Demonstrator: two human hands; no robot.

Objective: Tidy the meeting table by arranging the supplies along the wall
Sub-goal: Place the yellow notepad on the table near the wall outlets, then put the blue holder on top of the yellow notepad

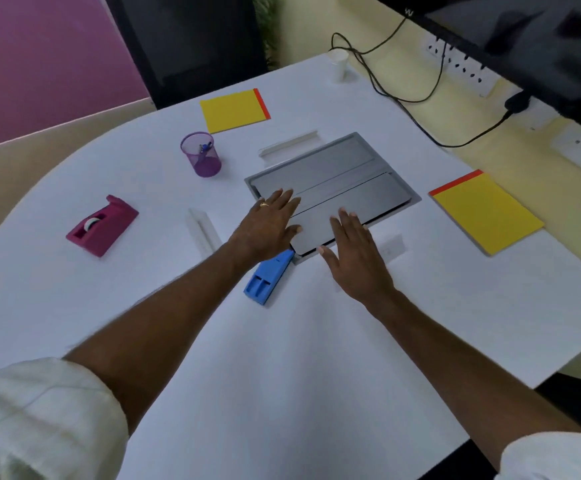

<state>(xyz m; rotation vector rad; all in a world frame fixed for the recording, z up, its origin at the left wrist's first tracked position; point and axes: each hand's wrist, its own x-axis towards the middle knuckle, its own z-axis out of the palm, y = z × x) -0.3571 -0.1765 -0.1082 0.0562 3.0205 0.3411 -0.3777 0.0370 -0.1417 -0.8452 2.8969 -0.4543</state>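
Reaches across the white surface (282, 358) with both hands spread flat, fingers straight, gripping nothing: left hand (268, 223) over the near-left corner of the grey inset panel (334, 174), right hand (355, 258) over its near edge. Partly covers a blue stapler (268, 278) with the left wrist. Shows supplies scattered: magenta tape dispenser (102, 226) toward the left edge, purple pen cup (201, 154) and far yellow notepad (233, 110) toward the far edge, right yellow notepad (486, 213) by the wall-side edge.
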